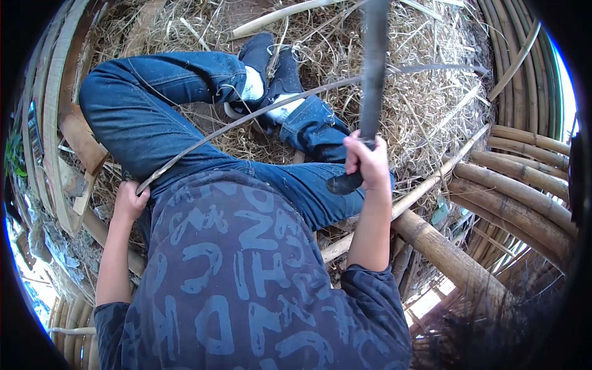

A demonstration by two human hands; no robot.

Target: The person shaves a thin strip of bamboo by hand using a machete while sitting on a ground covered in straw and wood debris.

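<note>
At my left hip, my left hand (131, 200) is closed around the near end of a long thin bamboo strip (246, 118). The strip slants up across my lap and shins toward the far right, passing the machete's blade. Whether the two touch I cannot tell. My right hand (370, 161) grips the dark handle of a machete (374, 68) above my right thigh. Its long, dark, slightly blurred blade points away from me, and the handle's butt shows below my fist. The blade's tip lies outside the picture.
Pale shavings (431, 98) cover the ground around my crossed feet. Bamboo poles (524, 206) are stacked to the right, and a thick pole (447, 250) lies beside my right elbow. Split wooden slats (52, 117) and a cut wood block (83, 139) stand at the left.
</note>
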